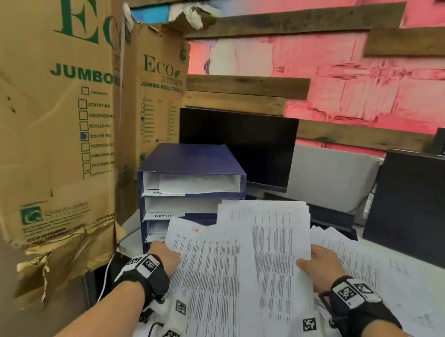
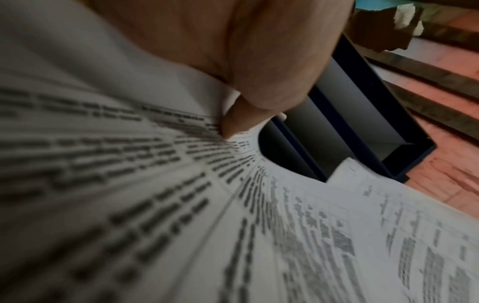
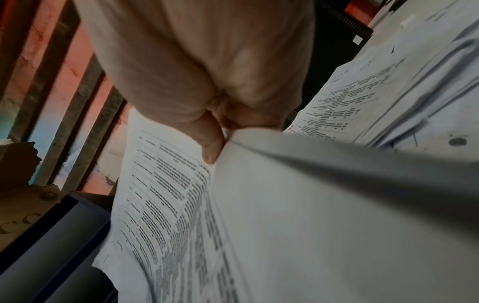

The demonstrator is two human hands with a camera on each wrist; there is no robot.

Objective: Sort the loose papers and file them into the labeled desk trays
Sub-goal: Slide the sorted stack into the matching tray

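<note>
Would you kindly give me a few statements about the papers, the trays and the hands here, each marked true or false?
1. Both hands hold printed sheets. True: the left hand grips the sheet with the red mark, and the right hand pinches another printed sheet.
2. The blue desk trays stand to the right of the monitor. False: they stand left of the monitor, beside the cardboard boxes.
3. More loose papers lie on the desk by the right hand. True.
4. The monitor screen is lit. False: it is dark.
5. The top tray is empty. False: white paper shows inside it.
</note>
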